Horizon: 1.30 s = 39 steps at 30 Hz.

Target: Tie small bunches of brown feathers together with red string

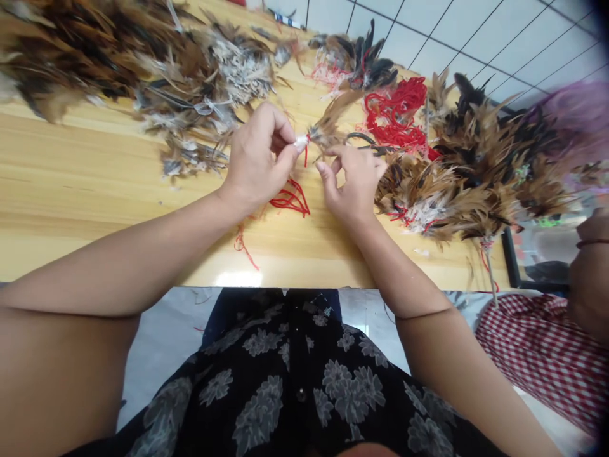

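My left hand [259,155] pinches the pale quill end of a small feather bundle [328,124], raised over the table. Red cord is tied around the bundle just past my fingertips, with a short end hanging down. The brown feathers fan out to the upper right. My right hand [352,181] is close on the other side, thumb and forefinger nearly together on the lower feathers of the bundle. Below and between the hands, a loop of loose red cord [291,200] lies on the table. Behind my right hand, dark scissors-like handles [361,137] show in part.
Brown feather heaps [95,51] cover the table's far left. A red cord pile [397,114] lies beyond my right hand. Feather dusters [485,171] crowd the right side, one stick jutting over the front edge. Another person's arm [590,273] is at the far right.
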### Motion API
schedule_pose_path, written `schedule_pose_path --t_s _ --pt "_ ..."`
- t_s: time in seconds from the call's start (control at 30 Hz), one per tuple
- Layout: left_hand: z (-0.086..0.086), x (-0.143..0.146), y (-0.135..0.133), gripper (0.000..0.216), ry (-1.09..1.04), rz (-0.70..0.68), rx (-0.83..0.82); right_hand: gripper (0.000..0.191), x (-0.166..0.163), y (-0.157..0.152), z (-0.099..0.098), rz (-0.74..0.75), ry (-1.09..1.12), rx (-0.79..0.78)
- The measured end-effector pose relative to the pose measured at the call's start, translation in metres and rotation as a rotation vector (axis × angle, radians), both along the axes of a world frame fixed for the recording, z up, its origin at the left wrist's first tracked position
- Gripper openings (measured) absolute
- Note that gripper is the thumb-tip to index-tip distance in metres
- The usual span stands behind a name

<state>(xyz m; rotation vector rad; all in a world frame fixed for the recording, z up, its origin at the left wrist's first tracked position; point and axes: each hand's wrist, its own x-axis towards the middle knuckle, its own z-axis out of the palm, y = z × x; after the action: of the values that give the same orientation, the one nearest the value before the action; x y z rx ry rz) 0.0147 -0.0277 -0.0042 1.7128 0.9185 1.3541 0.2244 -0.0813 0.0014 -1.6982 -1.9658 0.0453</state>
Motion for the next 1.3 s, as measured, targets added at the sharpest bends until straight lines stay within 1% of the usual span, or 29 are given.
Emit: schedule_pose_path --t_s 0.1,0.17,0.27,0.33,0.4,0.5,0.57,0.67,0.77,0.83,0.97,1.03,1.13,1.23,1.3 --pt "-0.007 0.002 0.0 0.031 0.067 0.02 0.049 0.065 -0.002 0.009 -0.014 0.151 0.339 -0.145" --pt "-0.009 0.005 -0.001 0.031 0.083 -0.01 0.016 0.068 -0.002 0.013 -0.019 0.204 0.539 -0.235" --pt "-0.007 0.009 -0.007 0.034 0.041 -0.052 -0.07 0.074 -0.001 0.015 -0.018 0.236 0.796 -0.348" --pt "-0.003 0.013 -0.012 0.036 -0.036 -0.033 -0.142 0.075 0.0 0.016 -0.016 0.246 0.948 -0.392" --pt "0.002 0.017 -0.015 0.039 -0.159 -0.026 -0.252 0.075 0.002 0.018 -0.015 0.263 1.059 -0.423" --pt "0.009 0.022 -0.017 0.041 -0.371 -0.1 -0.482 0.073 0.005 0.021 -0.017 0.276 1.139 -0.444" --pt "0.015 0.025 -0.018 0.04 -0.491 -0.163 -0.634 0.073 0.006 0.023 -0.019 0.258 1.149 -0.43" --pt "0.025 0.027 -0.021 0.037 -0.606 -0.212 -0.811 0.068 0.006 0.024 -0.019 0.223 1.135 -0.387" --pt "0.033 0.027 -0.025 0.034 -0.629 -0.229 -0.926 0.063 0.004 0.023 -0.018 0.207 1.123 -0.327" --pt "0.036 0.027 -0.026 0.033 -0.618 -0.235 -0.96 0.064 0.002 0.022 -0.017 0.192 1.118 -0.276" --pt "0.036 0.026 -0.026 0.034 -0.58 -0.245 -0.955 0.063 0.004 0.022 -0.017 0.141 1.016 -0.218" --pt "0.032 0.025 -0.024 0.034 -0.542 -0.266 -0.926 0.062 0.008 0.022 -0.017 0.135 0.904 -0.2" --pt "0.022 0.023 -0.021 0.033 -0.449 -0.337 -0.865 0.063 0.013 0.022 -0.017 0.124 0.701 -0.185" --pt "0.011 0.021 -0.019 0.033 -0.322 -0.383 -0.783 0.061 0.017 0.023 -0.02 0.138 0.565 -0.177" --pt "0.005 0.02 -0.016 0.033 -0.211 -0.336 -0.661 0.06 0.019 0.026 -0.021 0.162 0.51 -0.155"
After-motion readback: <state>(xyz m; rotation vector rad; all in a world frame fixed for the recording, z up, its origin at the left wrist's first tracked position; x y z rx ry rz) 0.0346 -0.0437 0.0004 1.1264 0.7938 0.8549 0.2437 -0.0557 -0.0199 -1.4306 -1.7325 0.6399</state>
